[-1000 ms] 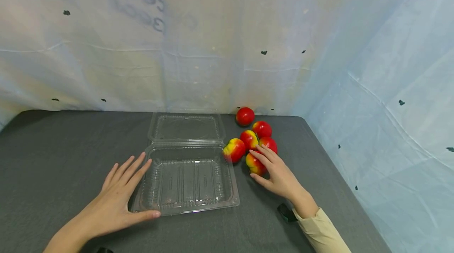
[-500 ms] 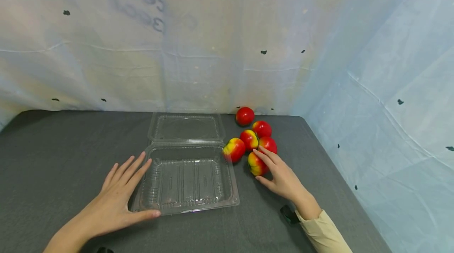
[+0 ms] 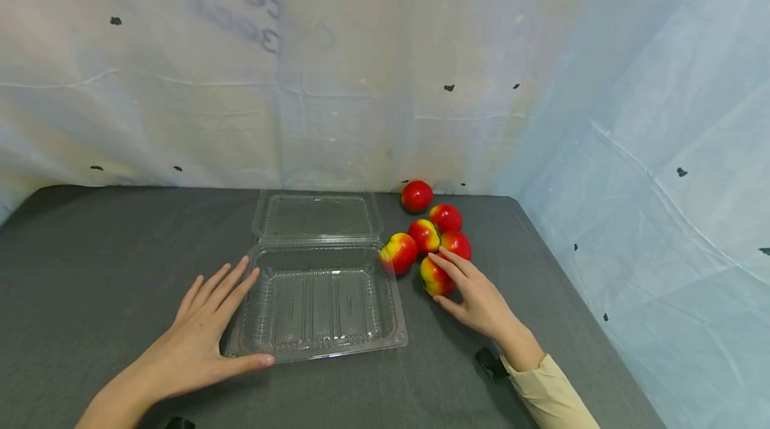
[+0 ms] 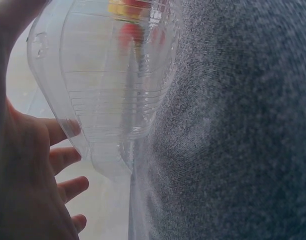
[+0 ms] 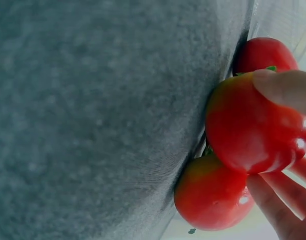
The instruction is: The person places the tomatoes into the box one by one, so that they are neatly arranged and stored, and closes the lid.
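My left hand is spread at the left side of a clear plastic clamshell box, its thumb along the front rim and its fingertips at the left rim. The left wrist view shows the fingers touching the box wall. My right hand holds the nearest red-and-yellow tomato between thumb and fingers. Up close in the right wrist view, the thumb lies on this tomato, with fingers behind it. A second tomato sits right beside it.
More tomatoes cluster right of the box: one tomato at its right rim, another tomato farthest back. The box lid lies folded back. A pale plastic sheet hangs behind the grey cloth-covered table.
My right hand has shifted slightly right along with the tomato, which shows more yellow now; over the last half second it stays put. The left hand has not moved.
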A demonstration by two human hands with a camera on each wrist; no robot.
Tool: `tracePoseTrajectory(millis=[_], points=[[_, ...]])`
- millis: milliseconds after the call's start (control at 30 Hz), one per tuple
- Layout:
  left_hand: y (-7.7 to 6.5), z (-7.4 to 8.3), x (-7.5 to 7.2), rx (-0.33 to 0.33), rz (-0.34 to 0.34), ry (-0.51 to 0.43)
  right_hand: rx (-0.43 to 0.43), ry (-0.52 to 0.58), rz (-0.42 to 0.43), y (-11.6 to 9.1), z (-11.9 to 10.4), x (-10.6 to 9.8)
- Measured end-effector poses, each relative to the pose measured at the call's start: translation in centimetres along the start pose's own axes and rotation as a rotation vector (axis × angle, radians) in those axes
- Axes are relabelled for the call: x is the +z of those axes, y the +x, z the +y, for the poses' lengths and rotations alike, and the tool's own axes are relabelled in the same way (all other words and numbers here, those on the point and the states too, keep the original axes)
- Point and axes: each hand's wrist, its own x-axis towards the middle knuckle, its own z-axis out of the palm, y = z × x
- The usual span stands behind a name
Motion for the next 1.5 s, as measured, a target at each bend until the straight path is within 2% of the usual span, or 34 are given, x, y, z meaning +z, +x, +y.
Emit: tracePoseTrajectory(millis=[533, 933, 1267, 1500], points=[[-0.2, -0.1, 0.0, 0.007, 0.011, -0.004, -0.077, -0.029, 0.078, 0.9, -0.5, -0.3], [0.0, -0.1, -0.2, -0.003, -0.01, 0.003, -0.09, -0.02, 0.103, 2.4, -1.6, -1.5], [0.0, 0.0, -0.3, -0.011, -0.016, -0.001, -0.153, 0.0, 0.169, 3.6, -2.2, -2.1], [0.0, 0.0, -0.3, -0.018, -0.022, -0.001, -0.156, 0.013, 0.177, 4.4, -2.7, -2.4]])
